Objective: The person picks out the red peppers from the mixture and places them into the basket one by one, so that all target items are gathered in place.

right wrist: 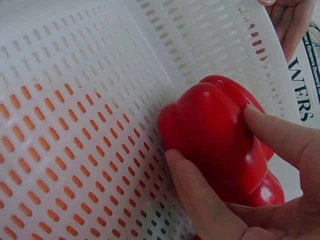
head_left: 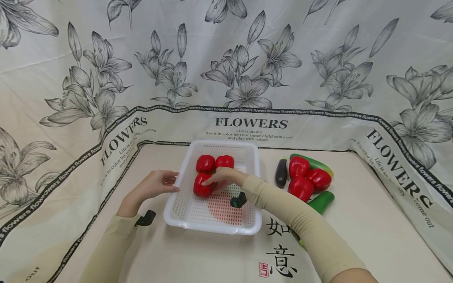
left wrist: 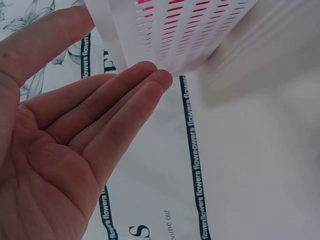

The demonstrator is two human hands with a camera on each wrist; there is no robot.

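A white perforated plastic basket (head_left: 180,212) stands on the table with three red bell peppers in it. My right hand (head_left: 226,177) reaches inside and grips the nearest bell pepper (head_left: 202,188), thumb on one side and fingers on the other. In the right wrist view that bell pepper (right wrist: 210,135) sits low against the basket floor. Behind it are two more, a left bell pepper (head_left: 205,163) and a right bell pepper (head_left: 225,160). My left hand (head_left: 159,184) is at the basket's left side, fingers extended, with fingertips (left wrist: 145,70) right at the wall.
Right of the basket lie a dark eggplant (head_left: 281,173), a cluster of red bell peppers (head_left: 301,188), a green zucchini (head_left: 315,163) behind them and another green vegetable (head_left: 323,201) in front. Another vegetable is partly hidden under my right forearm. A flower-printed cloth (head_left: 240,94) hangs behind.
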